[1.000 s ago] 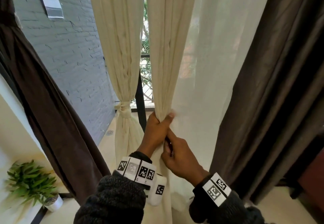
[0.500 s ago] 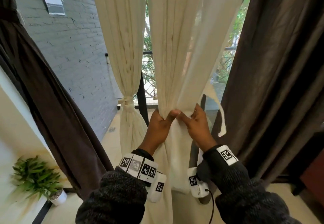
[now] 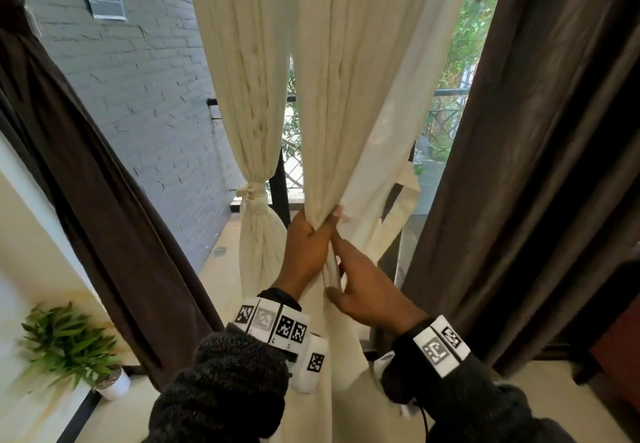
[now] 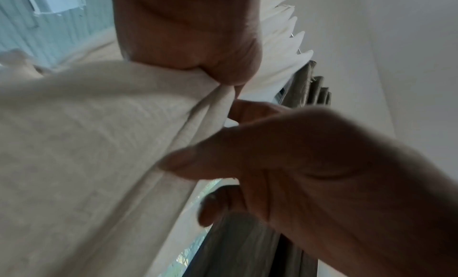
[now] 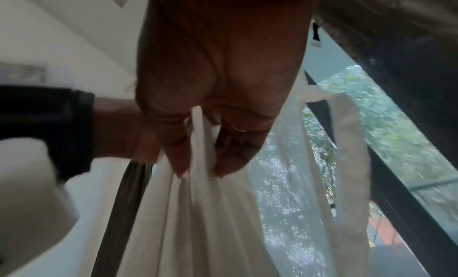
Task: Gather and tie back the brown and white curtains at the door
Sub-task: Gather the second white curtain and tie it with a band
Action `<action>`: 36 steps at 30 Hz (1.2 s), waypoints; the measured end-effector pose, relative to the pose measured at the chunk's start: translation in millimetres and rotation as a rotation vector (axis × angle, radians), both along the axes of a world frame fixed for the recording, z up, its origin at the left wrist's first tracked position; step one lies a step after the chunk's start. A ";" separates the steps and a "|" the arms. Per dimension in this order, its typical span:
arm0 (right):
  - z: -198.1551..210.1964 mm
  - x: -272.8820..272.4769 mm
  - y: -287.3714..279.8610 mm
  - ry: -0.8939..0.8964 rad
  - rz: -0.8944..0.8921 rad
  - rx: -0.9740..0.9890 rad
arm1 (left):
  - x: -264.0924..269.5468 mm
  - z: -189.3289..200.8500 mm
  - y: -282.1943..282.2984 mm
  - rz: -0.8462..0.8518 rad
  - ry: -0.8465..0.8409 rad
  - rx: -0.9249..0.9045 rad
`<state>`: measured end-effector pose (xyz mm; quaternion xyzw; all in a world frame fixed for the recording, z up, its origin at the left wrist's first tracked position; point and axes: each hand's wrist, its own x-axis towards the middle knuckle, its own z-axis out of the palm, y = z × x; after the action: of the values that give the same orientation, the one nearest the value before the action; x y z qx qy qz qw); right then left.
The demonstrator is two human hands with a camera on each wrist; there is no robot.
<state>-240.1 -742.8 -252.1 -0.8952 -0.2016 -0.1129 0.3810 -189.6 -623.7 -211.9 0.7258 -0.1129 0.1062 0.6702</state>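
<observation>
Behind the grey brick wall (image 3: 138,96) at 10 o'clock, we bunch the right white curtain (image 3: 346,96) at centre: left hand (image 3: 308,245) grips it, right hand (image 3: 370,290) pinches folds. Next we probably need the tie strip (image 3: 405,200), at 3 o'clock.

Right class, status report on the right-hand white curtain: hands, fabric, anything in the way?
Left hand grips bunched white curtain. Right hand pinches folds below. Tie strap hangs loose. Nothing blocking.

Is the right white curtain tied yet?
No. The left hand grips its gathered folds and its tie strap hangs loose; the left white curtain is knotted.
</observation>
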 end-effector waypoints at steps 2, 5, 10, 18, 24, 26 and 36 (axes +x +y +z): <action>5.0 2.8 -10.1 -0.046 -0.041 0.323 | 8.1 -0.7 9.5 -0.041 0.040 -0.078; 17.5 11.9 -19.0 -0.202 -0.281 0.669 | 13.9 -0.7 18.4 -0.124 0.110 -0.094; 34.4 33.7 -16.9 -0.071 -0.232 0.875 | 8.1 -1.7 12.4 -0.279 0.139 -0.024; 30.1 20.8 -15.7 -0.363 -0.370 0.688 | 0.2 2.5 5.4 -0.172 0.001 0.005; 12.1 6.4 -3.6 -0.436 -0.373 0.391 | -6.7 4.4 -3.2 -0.240 0.001 -0.040; 6.7 3.7 -2.6 -0.380 -0.334 0.307 | -8.3 6.6 -6.5 -0.284 0.012 -0.067; -9.7 -14.3 -3.5 -0.193 -0.021 0.240 | 5.4 7.4 -17.2 -0.159 0.128 -0.150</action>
<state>-254.4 -746.3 -261.8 -0.8303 -0.2130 -0.2258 0.4629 -184.2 -640.9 -204.5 0.6678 -0.1190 0.0144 0.7346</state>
